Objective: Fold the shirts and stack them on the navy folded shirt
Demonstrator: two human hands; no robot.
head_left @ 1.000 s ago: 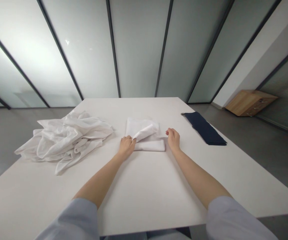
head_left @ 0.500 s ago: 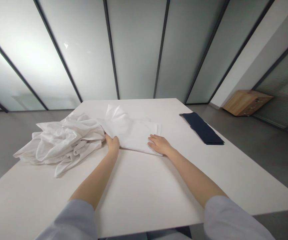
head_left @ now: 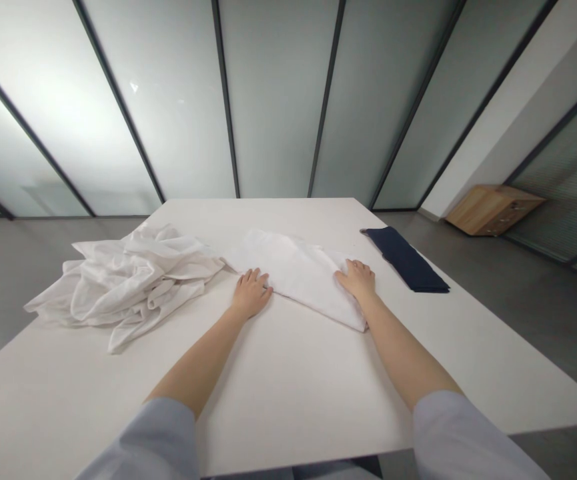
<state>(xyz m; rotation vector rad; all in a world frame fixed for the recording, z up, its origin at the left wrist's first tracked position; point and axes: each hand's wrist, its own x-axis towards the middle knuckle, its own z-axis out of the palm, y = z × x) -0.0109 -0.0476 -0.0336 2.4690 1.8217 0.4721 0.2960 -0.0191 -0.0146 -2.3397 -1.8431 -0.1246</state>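
Cloth (head_left: pixel 301 270) partly under right hand (head_left: pixel 357 278)

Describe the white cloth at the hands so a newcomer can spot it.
On the table, look between the crumpled white heap at left and the navy cloth at right. The white cloth lies there, left hand at its near edge, right hand on its right end. It lies flatter than the heap and, unlike the navy cloth, is white.
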